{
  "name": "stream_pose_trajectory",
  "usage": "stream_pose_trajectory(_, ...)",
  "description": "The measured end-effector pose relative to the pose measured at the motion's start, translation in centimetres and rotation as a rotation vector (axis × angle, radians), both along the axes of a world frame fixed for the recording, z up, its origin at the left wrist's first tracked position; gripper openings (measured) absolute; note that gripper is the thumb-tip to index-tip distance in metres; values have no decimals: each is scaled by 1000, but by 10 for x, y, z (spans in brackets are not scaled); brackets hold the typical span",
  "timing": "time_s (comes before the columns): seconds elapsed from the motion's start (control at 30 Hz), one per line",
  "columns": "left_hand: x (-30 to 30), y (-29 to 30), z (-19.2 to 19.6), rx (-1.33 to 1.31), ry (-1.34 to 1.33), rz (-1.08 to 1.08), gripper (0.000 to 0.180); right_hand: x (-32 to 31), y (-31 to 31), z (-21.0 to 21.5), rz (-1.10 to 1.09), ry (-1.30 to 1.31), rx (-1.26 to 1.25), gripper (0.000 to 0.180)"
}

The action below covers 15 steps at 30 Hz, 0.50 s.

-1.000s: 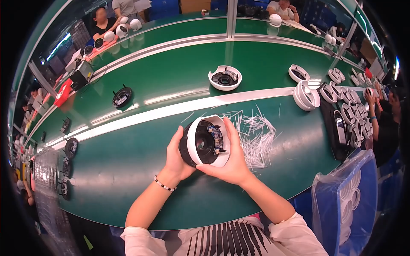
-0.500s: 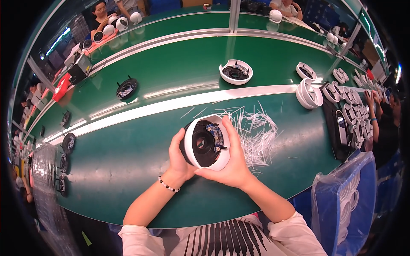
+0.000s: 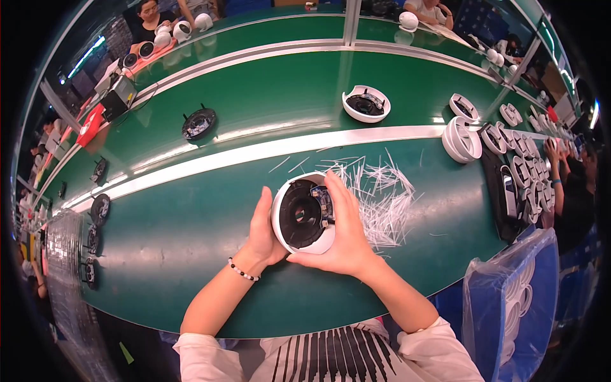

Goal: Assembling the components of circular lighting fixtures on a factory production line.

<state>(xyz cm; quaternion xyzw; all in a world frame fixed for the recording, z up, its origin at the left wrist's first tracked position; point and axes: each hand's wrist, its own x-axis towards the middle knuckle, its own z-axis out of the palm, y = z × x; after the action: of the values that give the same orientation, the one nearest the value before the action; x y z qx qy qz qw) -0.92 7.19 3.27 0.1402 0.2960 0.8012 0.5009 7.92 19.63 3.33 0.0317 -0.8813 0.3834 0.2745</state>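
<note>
Above the green workbench, a white round housing (image 3: 323, 242) faces up toward me, with a black ring-shaped inner part (image 3: 296, 219) seated in it. A small blue circuit board (image 3: 323, 200) shows along the right of that part. My right hand (image 3: 349, 235) grips the housing from the right, fingers over the far rim and thumb along the near edge. At its left side, my left hand (image 3: 259, 232) cups the housing; its thumb stands off the rim and its other fingers are mostly hidden underneath. A beaded bracelet (image 3: 244, 270) circles my left wrist.
Thin white strips (image 3: 385, 204) lie scattered beyond my right hand. On the green belt are a black part (image 3: 200, 124) and a white housing with a black part (image 3: 367, 104). White rings (image 3: 461, 140) are stacked at right. A plastic-lined blue bin (image 3: 493, 318) stands near right.
The black inner part sits flatter in the white housing, and my left thumb has come away from the rim. On the belt, the parts have shifted right.
</note>
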Motion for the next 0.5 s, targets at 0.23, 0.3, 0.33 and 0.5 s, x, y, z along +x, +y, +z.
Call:
stream_pose_trajectory(0.23, 6, -3, -5, 12, 67, 96, 51, -1, -13, -3, -60, 30, -11, 113)
stream_pose_trajectory(0.3, 10, -4, -3, 25, 58, 104, 49, -1, -16, -4, -89, 77, -27, 113)
stream_pose_trajectory(0.33, 12, -2, 0, -13, 50, 157, 52, -1, -16, -3, -98, 108, -13, 113)
stream_pose_trajectory(0.5, 11, 2, 6, 11, 74, 305, 61, -5, -11, 5, -52, 109, 71, 106)
